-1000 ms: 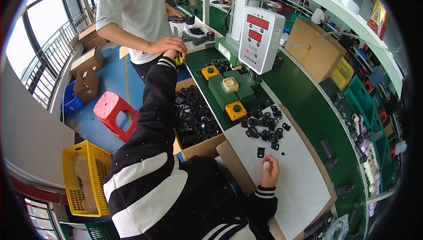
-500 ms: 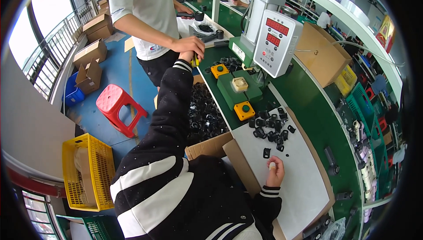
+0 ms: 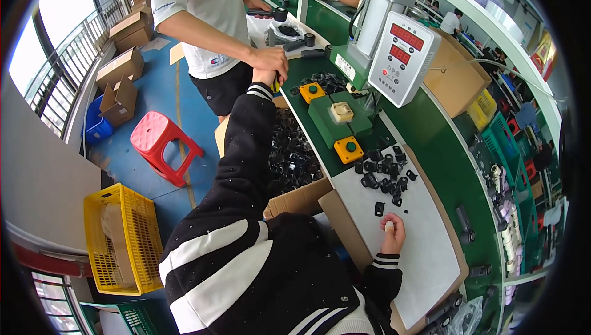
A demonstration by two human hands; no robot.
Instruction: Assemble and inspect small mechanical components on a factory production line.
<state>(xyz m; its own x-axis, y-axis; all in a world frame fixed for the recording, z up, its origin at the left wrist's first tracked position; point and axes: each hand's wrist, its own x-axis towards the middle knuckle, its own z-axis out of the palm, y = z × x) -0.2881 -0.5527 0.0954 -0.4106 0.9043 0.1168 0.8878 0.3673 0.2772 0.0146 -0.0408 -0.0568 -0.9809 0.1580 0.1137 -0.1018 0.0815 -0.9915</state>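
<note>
My left hand (image 3: 263, 77) is stretched far forward at the near edge of the green bench, its fingers mostly covered by a co-worker's hand (image 3: 271, 60). A bit of something yellow (image 3: 276, 85) shows beside them; whose fingers hold it is unclear. Over the white sheet (image 3: 425, 255) my right hand (image 3: 393, 236) is closed, fingers curled toward the thumb. A small white patch (image 3: 389, 227) shows at the thumb, too small to name. Just beyond the fingertips lies a black plastic bracket (image 3: 379, 209), and farther off a loose group of similar black brackets (image 3: 385, 171).
Ahead stands a press with a counter box (image 3: 404, 58), a green fixture (image 3: 338, 119) and yellow button boxes (image 3: 349, 149). Left of the bench, a carton of black parts (image 3: 292, 156) sits low. A red stool (image 3: 163, 144) and yellow crate (image 3: 123, 236) are on the floor.
The view has shifted slightly. Both hands keep nearly the same places, the co-worker's hand still over my left. The fingers of my right hand have changed their curl a little.
</note>
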